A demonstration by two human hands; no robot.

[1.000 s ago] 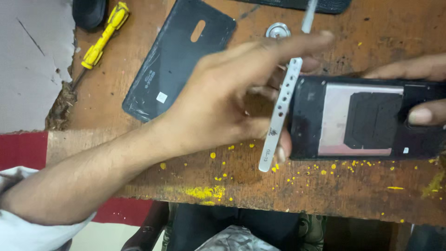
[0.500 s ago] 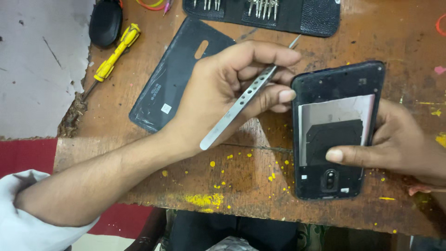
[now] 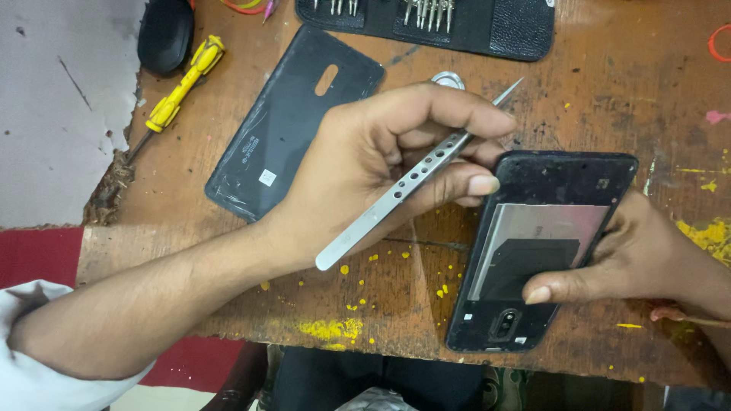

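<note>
surface: worn brown wooden table (image 3: 594,91), scratched, with yellow paint flecks and a smear along the near edge. a chewed, splintered corner at far left. grey floor or wall beyond the left edge, red strip below the near edge.
phone: one black smartphone with its back cover off (image 3: 542,251), lying flat near the front edge, camera end toward the viewer. inside shows a silvery metal plate and a dark rectangular patch; black frame all round.
right hand: right hand (image 3: 647,255) grips the phone's right side, thumb pressed on the lower interior near the dark patch. closed around the frame.
left hand: left hand (image 3: 381,164) reaches in from the left, fingers pinched narrow on one pair of perforated silver steel tweezers (image 3: 415,179). tweezers run diagonally, tip pointing far-right above the phone's top-left corner, just beside it; contact can't be confirmed.
back cover: one black glossy phone back panel (image 3: 293,122) with an oval cutout, flat on the table left of the left hand, partly under it.
ring: one small silver metal ring (image 3: 449,78) just beyond the left knuckles.
screwdriver: one yellow-handled screwdriver (image 3: 177,93), far left by the corner.
mouse-like object: one black rounded object (image 3: 164,34) at the far-left edge.
bit case: one black leather tool case with steel bits (image 3: 457,23) along the far edge.
</note>
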